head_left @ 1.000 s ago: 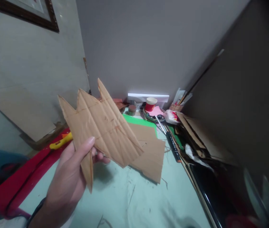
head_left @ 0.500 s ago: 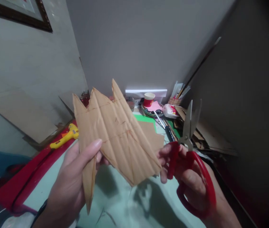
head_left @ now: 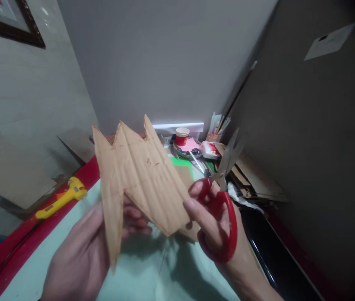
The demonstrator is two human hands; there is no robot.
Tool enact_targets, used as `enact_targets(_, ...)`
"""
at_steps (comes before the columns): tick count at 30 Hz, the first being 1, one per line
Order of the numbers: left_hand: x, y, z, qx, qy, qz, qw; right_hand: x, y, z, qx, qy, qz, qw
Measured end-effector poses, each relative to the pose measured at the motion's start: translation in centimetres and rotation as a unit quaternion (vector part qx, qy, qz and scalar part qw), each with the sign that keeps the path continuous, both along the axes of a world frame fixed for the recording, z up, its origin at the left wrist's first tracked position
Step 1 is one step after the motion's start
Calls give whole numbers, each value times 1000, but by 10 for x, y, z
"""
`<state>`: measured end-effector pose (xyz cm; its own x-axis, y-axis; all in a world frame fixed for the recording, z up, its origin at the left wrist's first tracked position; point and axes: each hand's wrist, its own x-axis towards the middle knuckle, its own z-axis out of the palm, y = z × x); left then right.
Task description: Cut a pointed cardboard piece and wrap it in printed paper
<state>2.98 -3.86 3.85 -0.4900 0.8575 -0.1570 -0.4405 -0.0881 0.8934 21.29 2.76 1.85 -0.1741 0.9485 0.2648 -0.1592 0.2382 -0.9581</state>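
Note:
A jagged cardboard cutout point(head_left: 142, 175), with pointed tips and brown marker lines, is held up in front of me. My right hand point(head_left: 210, 217) pinches its right edge between thumb and fingers. Hooked on that same hand are red-handled scissors point(head_left: 232, 225), their blades pointing up and slightly apart. My left hand point(head_left: 80, 251) is behind the cutout's lower left prong, its thumb no longer on the front face. Its fingers show loosely extended and blurred below the notch; whether they touch the cardboard I cannot tell.
A yellow glue gun point(head_left: 63, 198) lies at the table's left red edge. At the back stand a red paper cup point(head_left: 182, 136) and a pencil holder point(head_left: 214, 136). Cardboard scraps point(head_left: 259, 179) are piled at right, near a black glossy object point(head_left: 274, 246).
My left thumb has come off the cutout's front, and that hand has slipped behind it. My right thumb now presses on the cutout's right edge. The view has turned right.

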Motion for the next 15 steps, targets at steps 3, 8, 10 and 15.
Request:
enact_targets(3,-3,5,-9,-5,-21,-24,999,4,8,-6,6,12,-29,999)
enact_targets(8,-8,7,-31,11,-125,-94,988,0,11,-7,18,27,-72,997)
enact_targets(10,-2,6,-36,8,-163,-107,981,-4,10,-8,18,35,-90,995)
enact_targets(15,24,10,-38,-24,-125,-108,986,-12,7,-17,-33,71,-65,995)
